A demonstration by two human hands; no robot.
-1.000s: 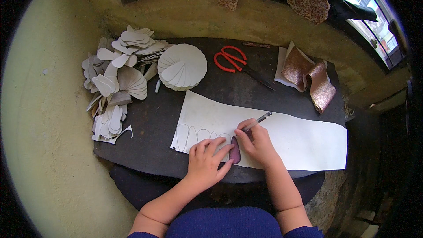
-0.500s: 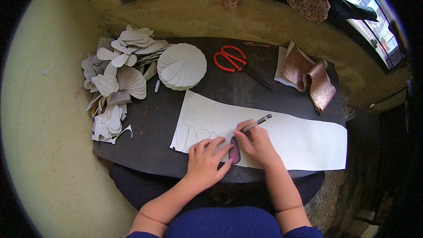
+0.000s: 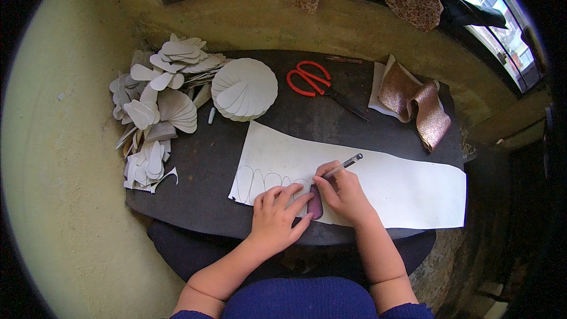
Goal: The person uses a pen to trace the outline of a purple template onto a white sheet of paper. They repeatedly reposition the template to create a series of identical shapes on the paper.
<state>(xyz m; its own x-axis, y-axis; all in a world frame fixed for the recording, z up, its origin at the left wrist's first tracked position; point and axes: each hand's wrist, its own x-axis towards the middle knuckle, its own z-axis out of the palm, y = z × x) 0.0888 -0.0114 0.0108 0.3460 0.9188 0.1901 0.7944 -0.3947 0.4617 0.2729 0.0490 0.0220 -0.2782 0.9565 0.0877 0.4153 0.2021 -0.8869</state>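
Observation:
A pale sheet, apparently card or leather, lies across a dark tabletop, with several long rounded outlines drawn along its left part. On it rests a small purple oblong template. My left hand lies spread on the sheet, its index finger and thumb pressing the template's left side. My right hand pinches a pen with a clear barrel and dark cap end. The pen's tip is hidden behind my fingers, close to the template's upper end.
Scissors with red-wrapped handles lie at the table's back. A fanned round stack of pale cut pieces and a loose heap of similar pieces occupy the left. A small white cap lies nearby. Glittery rose-gold strips lie at back right.
The right hand and pen have shifted very slightly beside the template's upper end. My left hand and the template stay in place.

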